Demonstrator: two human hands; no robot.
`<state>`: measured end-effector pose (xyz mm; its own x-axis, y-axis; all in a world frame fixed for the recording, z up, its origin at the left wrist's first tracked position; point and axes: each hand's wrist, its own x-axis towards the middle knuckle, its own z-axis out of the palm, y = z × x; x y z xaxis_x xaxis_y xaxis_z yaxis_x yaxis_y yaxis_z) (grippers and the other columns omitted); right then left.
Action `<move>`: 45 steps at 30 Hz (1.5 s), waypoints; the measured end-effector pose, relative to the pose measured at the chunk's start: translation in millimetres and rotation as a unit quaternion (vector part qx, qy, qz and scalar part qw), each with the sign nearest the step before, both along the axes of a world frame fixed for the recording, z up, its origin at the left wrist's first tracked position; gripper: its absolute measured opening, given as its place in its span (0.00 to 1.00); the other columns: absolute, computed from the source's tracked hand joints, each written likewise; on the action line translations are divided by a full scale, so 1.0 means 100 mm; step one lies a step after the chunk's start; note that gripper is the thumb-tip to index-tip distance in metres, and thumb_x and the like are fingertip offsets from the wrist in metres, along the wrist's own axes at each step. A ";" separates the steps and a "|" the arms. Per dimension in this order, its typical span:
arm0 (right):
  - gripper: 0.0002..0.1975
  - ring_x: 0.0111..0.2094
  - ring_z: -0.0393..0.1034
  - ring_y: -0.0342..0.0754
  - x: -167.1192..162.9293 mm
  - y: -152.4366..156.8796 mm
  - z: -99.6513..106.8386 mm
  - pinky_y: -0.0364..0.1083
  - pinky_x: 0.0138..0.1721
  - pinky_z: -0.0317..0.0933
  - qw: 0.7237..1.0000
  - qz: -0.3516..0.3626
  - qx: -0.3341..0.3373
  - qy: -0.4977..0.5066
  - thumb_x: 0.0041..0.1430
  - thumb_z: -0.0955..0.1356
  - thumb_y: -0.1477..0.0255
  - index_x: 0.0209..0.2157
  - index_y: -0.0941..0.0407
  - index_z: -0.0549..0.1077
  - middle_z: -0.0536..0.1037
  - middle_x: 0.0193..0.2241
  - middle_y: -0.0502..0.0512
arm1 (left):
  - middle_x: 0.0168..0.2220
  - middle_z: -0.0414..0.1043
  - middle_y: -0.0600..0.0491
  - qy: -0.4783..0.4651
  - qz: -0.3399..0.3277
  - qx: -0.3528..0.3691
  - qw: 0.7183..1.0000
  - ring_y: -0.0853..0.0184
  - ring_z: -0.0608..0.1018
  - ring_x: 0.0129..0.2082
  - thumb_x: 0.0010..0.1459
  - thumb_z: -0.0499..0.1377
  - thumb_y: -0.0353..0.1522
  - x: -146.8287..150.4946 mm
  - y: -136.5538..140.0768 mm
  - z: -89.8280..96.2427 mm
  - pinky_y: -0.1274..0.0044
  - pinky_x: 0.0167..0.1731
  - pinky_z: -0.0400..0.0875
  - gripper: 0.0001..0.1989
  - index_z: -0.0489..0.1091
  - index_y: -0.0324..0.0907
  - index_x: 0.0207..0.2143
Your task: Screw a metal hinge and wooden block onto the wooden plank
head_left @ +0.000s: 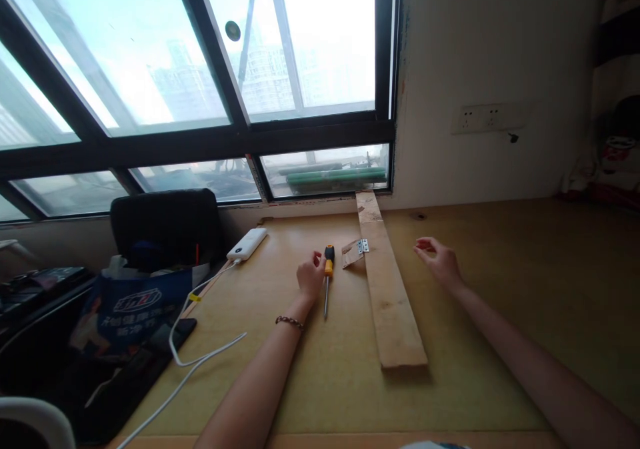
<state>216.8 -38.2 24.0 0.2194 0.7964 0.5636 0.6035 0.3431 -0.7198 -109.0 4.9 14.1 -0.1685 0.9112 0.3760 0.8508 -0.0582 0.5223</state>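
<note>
My left hand (311, 277) rests on the table with its fingers curled in, right beside a screwdriver (329, 269) with a black and yellow handle. Whether it touches the handle, or has something small in its fingers, I cannot make out. A long wooden board (393, 295) lies lengthwise in front of me. On its left edge sits a metal hinge (363, 245), which joins a short wooden piece (353, 254) to it. To the right of the board, my right hand (440, 262) is held with thumb and fingertips drawn together; anything between them is too small to see.
A white power bank (247, 244) with a white cable (187, 363) lies at the table's left side. Beyond that edge stand a black chair (163, 225) and a blue bag (133, 305). The window (310, 42) and a wall with sockets (480, 118) bound the far side.
</note>
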 end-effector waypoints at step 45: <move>0.08 0.29 0.69 0.47 0.51 -0.10 -0.41 0.42 0.27 0.56 0.946 -0.155 -0.247 -0.142 0.47 0.65 0.67 0.27 0.54 0.74 0.76 0.28 0.53 | 0.52 0.64 0.43 0.093 -0.272 -0.030 0.957 0.55 0.65 0.53 0.42 0.63 0.38 0.27 0.47 -0.08 0.62 0.56 0.46 0.42 0.49 0.40 0.58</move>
<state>268.0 -48.3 -16.7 0.3815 0.8999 0.2113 0.8126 -0.2176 -0.5406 -81.8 51.7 5.6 0.4018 0.8659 0.2980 0.7815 -0.4939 0.3814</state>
